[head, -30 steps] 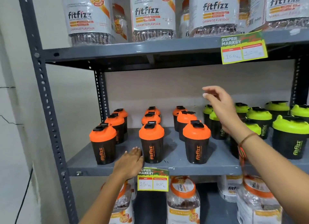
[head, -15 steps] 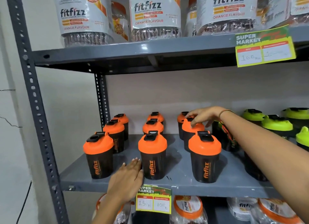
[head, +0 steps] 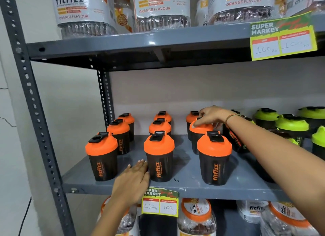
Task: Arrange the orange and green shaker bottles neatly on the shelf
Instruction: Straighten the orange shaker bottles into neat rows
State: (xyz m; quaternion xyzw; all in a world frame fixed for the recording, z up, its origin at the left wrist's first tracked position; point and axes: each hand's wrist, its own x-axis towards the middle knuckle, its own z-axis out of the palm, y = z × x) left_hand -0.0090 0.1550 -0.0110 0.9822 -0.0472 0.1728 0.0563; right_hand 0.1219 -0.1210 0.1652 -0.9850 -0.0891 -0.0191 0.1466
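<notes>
Nine orange-lidded shaker bottles stand in three columns on the grey middle shelf (head: 184, 187), green-lidded shakers (head: 292, 124) to their right. The right hand (head: 212, 117) grips the lid of the middle bottle in the right column (head: 199, 130). The left hand (head: 132, 181) lies flat, fingers together, touching the front centre bottle (head: 159, 156).

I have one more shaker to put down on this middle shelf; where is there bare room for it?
Bare shelf shows between the front middle orange shaker and the front right orange shaker, and in the lane between the left and middle columns. It is crowded on the right, where the right hand rests on a lid and the green shakers bunch together.
</notes>
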